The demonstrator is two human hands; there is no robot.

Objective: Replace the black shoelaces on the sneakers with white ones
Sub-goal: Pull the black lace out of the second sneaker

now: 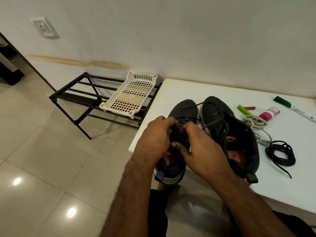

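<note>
Two dark grey sneakers stand on a white table (205,88). The left sneaker (183,110) sits at the table's near corner, its heel over the edge. My left hand (155,139) and my right hand (200,151) meet over its tongue, fingers curled round its black lace; the eyelets under them are hidden. The right sneaker (230,132) lies beside it with a loose black lace across its top. A bundle of white laces (256,124) lies right of the shoes. A removed black lace (280,154) is coiled near the table's front.
A green marker (294,108), a small pink-and-white bottle (268,114), a green clip (243,109) and a small red stick (249,108) lie at the table's far right. A black shoe rack (82,98) with a white perforated tray (131,94) stands left by the wall.
</note>
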